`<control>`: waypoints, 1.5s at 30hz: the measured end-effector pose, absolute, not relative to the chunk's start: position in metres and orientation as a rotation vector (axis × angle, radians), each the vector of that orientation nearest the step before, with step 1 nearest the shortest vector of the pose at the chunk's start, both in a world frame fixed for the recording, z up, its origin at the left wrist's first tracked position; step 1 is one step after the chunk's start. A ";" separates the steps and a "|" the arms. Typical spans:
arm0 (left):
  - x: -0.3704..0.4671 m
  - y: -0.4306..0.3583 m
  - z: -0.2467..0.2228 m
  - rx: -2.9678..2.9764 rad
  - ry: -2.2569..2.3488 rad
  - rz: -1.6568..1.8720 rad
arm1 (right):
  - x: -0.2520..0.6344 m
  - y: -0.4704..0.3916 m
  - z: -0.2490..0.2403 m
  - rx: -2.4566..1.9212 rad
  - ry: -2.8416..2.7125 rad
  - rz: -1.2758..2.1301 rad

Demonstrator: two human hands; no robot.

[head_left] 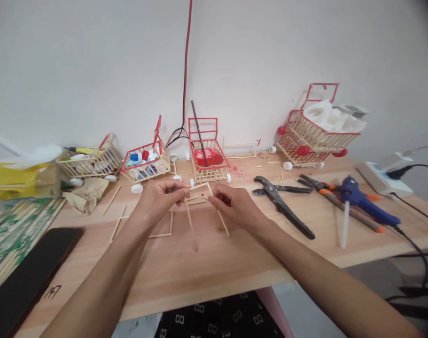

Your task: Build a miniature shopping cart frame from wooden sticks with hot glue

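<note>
Above the wooden table, a three-sided frame of thin wooden sticks (222,220) spans my two hands. My left hand (164,196) pinches it near its left corner, thumb against fingers. At the other side, my right hand (233,203) has its fingers closed on the right-hand stick below the corner. Both side sticks point down towards me. Under and beside my left forearm lies another stick frame (171,224), partly hidden by the arm. Just beyond my hands stands a small stick cart (209,176) with red edges, holding a red-stained dish and a dark thin rod.
More stick carts (145,169) line the wall, one at right (305,136) stacked and filled with white material. Black cutters (284,206), pliers (315,184) and a blue glue gun (367,202) lie right. A power strip (385,178), phone (41,267) and bundled sticks (19,230) flank the table.
</note>
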State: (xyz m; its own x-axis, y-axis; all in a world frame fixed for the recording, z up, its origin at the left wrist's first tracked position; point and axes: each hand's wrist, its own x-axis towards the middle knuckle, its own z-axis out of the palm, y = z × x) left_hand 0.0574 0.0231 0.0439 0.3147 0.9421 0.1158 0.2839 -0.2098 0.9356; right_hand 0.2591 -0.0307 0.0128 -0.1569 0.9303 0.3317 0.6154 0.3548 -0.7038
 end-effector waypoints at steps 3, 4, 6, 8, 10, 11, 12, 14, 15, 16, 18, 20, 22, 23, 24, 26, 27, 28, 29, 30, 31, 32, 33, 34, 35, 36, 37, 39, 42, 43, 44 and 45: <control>0.057 0.023 0.044 1.699 1.117 0.932 | 0.259 -0.031 0.013 -1.359 -1.867 0.548; 0.057 0.023 0.044 1.702 1.115 0.933 | 0.259 -0.031 0.013 -1.362 -1.867 0.550; 0.057 0.023 0.044 1.712 1.114 0.932 | 0.259 -0.031 0.013 -1.364 -1.865 0.549; 0.057 0.023 0.044 1.724 1.115 0.928 | 0.259 -0.030 0.013 -1.361 -1.865 0.549; 0.057 0.023 0.045 1.726 1.111 0.929 | 0.259 -0.030 0.012 -1.357 -1.866 0.552; 0.057 0.023 0.045 1.723 1.109 0.930 | 0.259 -0.029 0.011 -1.358 -1.865 0.553; 0.057 0.023 0.045 1.720 1.107 0.928 | 0.259 -0.029 0.011 -1.359 -1.864 0.552; 0.056 0.023 0.045 1.715 1.108 0.917 | 0.259 -0.029 0.010 -1.363 -1.867 0.541; 0.056 0.024 0.045 1.714 1.110 0.910 | 0.259 -0.029 0.009 -1.365 -1.870 0.537; 0.056 0.024 0.045 1.715 1.111 0.904 | 0.259 -0.029 0.009 -1.366 -1.872 0.532; 0.055 0.024 0.045 1.719 1.113 0.902 | 0.259 -0.029 0.009 -1.364 -1.872 0.536; 0.055 0.024 0.044 1.725 1.112 0.908 | 0.258 -0.029 0.010 -1.364 -1.865 0.552; 0.055 0.024 0.044 1.731 1.109 0.909 | 0.258 -0.029 0.010 -1.366 -1.864 0.557; 0.055 0.023 0.044 1.732 1.108 0.908 | 0.258 -0.029 0.010 -1.365 -1.865 0.555; 0.055 0.023 0.043 1.734 1.107 0.907 | 0.258 -0.029 0.010 -1.363 -1.866 0.553; 0.055 0.023 0.043 1.733 1.110 0.909 | 0.258 -0.029 0.010 -1.361 -1.865 0.554; 0.055 0.023 0.043 1.731 1.113 0.912 | 0.258 -0.030 0.009 -1.361 -1.863 0.559; 0.055 0.023 0.043 1.728 1.115 0.913 | 0.258 -0.030 0.009 -1.361 -1.862 0.563; 0.055 0.023 0.044 1.727 1.117 0.912 | 0.258 -0.030 0.009 -1.361 -1.861 0.565; 0.055 0.023 0.044 1.728 1.118 0.910 | 0.258 -0.030 0.008 -1.360 -1.860 0.564; 0.055 0.024 0.044 1.730 1.119 0.906 | 0.258 -0.030 0.008 -1.359 -1.860 0.565; 0.055 0.024 0.044 1.734 1.119 0.903 | 0.258 -0.030 0.008 -1.357 -1.860 0.566; 0.055 0.024 0.044 1.738 1.118 0.900 | 0.258 -0.030 0.008 -1.356 -1.858 0.568; 0.055 0.024 0.044 1.742 1.118 0.900 | 0.258 -0.030 0.008 -1.356 -1.859 0.569; 0.055 0.024 0.044 1.744 1.116 0.901 | 0.258 -0.030 0.009 -1.357 -1.861 0.568; 0.055 0.024 0.044 1.745 1.115 0.903 | 0.258 -0.030 0.009 -1.359 -1.864 0.565; 0.055 0.024 0.044 1.744 1.114 0.906 | 0.258 -0.030 0.010 -1.361 -1.865 0.562; 0.055 0.023 0.045 1.742 1.116 0.911 | 0.257 -0.030 0.011 -1.366 -1.867 0.564; 0.055 0.023 0.045 1.743 1.120 0.909 | 0.257 -0.031 0.011 -1.369 -1.864 0.568; 0.055 0.023 0.044 1.744 1.118 0.905 | 0.257 -0.031 0.011 -1.368 -1.863 0.567; 0.055 0.023 0.044 1.744 1.116 0.902 | 0.257 -0.030 0.011 -1.368 -1.863 0.566; 0.054 0.024 0.044 1.742 1.114 0.898 | 0.257 -0.030 0.011 -1.369 -1.861 0.564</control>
